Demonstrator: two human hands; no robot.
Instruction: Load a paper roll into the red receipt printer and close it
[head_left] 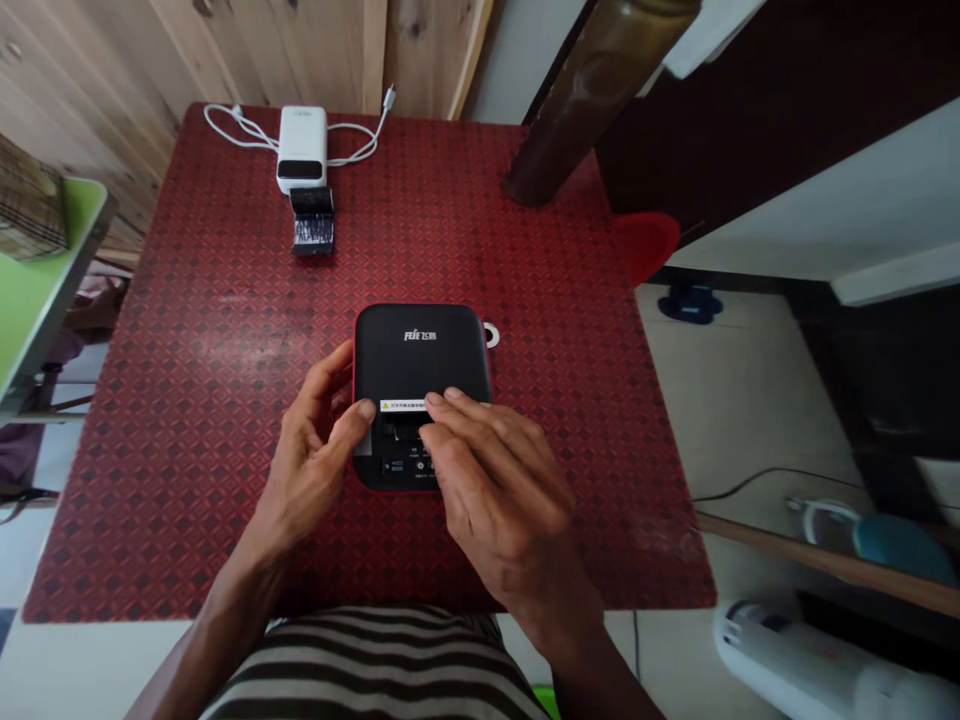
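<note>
A black box-shaped device point(420, 350) with a red rim and white lettering lies in the middle of the red patterned table point(195, 400). My left hand point(319, 445) grips its left near corner, thumb on top beside a white warning label. My right hand point(495, 480) rests over the near edge, its fingers lying on the top by the label and a row of small buttons. A small white ring point(491, 335) lies against the device's right side.
At the far side lie a white power bank point(301, 147) with a white cable point(240, 130) and a small black block point(312, 222). A dark post point(577, 100) stands at the far right corner. A green stool point(37, 280) stands at the left.
</note>
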